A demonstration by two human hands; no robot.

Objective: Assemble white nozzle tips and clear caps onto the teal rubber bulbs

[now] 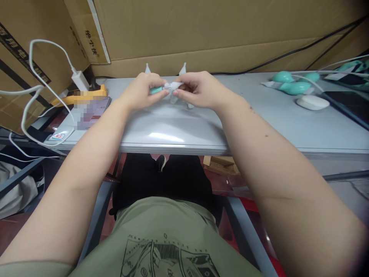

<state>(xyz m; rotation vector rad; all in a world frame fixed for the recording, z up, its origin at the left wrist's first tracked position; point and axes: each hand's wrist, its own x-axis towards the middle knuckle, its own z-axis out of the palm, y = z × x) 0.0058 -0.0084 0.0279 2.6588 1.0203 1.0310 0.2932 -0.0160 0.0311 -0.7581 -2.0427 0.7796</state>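
Note:
Above the back part of the grey table, my left hand (141,90) pinches a small teal piece (156,90) with a whitish end between thumb and fingers. Close beside it, my right hand (200,89) pinches a thin white piece (174,86) that looks like film or paper. The two pieces meet between my fingertips; whether they are joined I cannot tell. Behind the hands rise two pale pointed tips, a left tip (147,68) and a right tip (183,68), their lower parts hidden by my fingers.
At right lie teal rounded objects (296,84) with white cords, a white mouse-like object (313,102) and a dark flat device (350,107). A phone (99,109), yellow tool (100,90) and white charger (80,80) with cables sit at left. Cardboard (201,30) walls the back.

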